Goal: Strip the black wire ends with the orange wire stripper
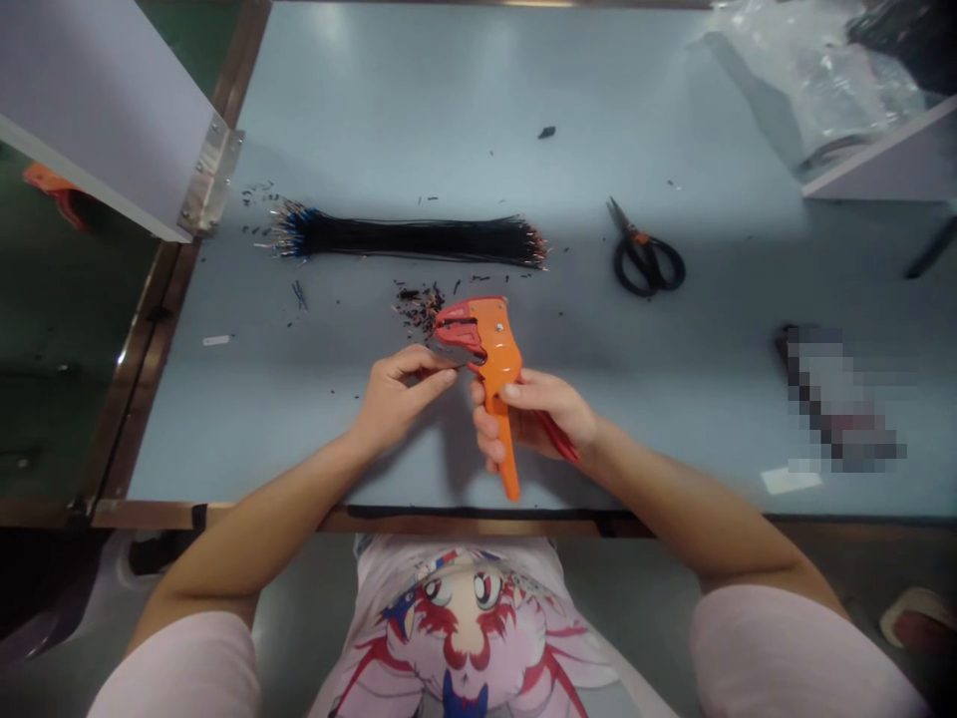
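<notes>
Orange wire stripper [497, 369] clenched in a person's right hand [538, 414], its red lower handle partly hidden behind the fingers, while the left hand [400, 394] pinches a thin strand [458, 365] at the stripper's jaws, too fine to make out clearly. Beyond the stripper on a pale blue table [224, 429] lie a bundle of black wires [408, 237], scattered trimmings [419, 307] and black-handled scissors [647, 264]; to its right, a pixelated object [833, 399] cannot be identified.
</notes>
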Tool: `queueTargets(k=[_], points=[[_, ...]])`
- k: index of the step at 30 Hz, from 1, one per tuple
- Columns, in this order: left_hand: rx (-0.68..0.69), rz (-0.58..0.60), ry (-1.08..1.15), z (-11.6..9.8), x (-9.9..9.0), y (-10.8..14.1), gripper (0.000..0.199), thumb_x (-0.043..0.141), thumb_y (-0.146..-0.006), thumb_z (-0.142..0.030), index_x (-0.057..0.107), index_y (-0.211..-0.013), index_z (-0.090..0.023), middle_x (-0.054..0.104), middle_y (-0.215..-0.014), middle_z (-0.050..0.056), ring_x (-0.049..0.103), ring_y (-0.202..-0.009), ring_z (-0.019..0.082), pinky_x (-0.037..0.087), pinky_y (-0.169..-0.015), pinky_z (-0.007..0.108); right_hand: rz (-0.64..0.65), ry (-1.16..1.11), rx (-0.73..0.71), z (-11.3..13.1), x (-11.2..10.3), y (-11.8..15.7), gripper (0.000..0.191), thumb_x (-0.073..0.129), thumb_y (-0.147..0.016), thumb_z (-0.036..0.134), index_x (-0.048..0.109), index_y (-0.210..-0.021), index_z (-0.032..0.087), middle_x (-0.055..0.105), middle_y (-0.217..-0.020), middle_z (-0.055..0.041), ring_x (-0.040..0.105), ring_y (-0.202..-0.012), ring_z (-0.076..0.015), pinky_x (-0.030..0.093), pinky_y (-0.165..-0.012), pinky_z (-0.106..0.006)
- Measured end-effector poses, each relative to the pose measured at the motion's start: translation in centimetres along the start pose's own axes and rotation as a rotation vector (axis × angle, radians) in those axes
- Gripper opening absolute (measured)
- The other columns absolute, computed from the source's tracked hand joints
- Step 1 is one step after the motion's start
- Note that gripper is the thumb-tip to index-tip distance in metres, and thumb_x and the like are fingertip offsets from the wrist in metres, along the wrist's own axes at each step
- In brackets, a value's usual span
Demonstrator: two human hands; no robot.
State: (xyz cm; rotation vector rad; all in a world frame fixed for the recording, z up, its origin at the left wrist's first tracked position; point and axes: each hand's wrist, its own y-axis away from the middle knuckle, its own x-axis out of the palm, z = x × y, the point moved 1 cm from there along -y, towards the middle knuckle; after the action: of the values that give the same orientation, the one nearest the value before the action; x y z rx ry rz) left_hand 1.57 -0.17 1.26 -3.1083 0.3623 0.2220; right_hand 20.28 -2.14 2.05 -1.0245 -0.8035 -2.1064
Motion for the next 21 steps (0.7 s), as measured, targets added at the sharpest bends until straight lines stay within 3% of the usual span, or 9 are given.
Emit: queueTargets(k=[12,21], points=[[0.005,0.015,0.038,0.17,0.25,0.12,0.007,0.068,-0.076,-0.027,0.072,-0.079,-0.022,0.067,-0.078,0.001,0.056,-0.072,0.013,0.043,-0.068,0.027,0.057,0.017,0.004,-0.02,0.21,0.03,0.021,0.057,-0.086,0.03,0.05,-0.096,0.012,0.063,-0.072,-0.0034,0.064,-0.057,-0.0174,0.057,-0.055,-0.038],[0.042,0.053,0.056,0.32,0.24,0.11,0.006,0.068,-0.077,-0.025,0.072,-0.081,-0.023,0.068,-0.083,0.002,0.06,-0.081,0.014,0.045,-0.079,0.029,0.093,0.012,0.003,-0.22,0.0,-0.03,0.021,0.056,-0.087,0.03,0.05,-0.096,0.012,0.063,-0.072,-0.0038,0.065,-0.057,-0.0179,0.057,-0.054,-0.037]])
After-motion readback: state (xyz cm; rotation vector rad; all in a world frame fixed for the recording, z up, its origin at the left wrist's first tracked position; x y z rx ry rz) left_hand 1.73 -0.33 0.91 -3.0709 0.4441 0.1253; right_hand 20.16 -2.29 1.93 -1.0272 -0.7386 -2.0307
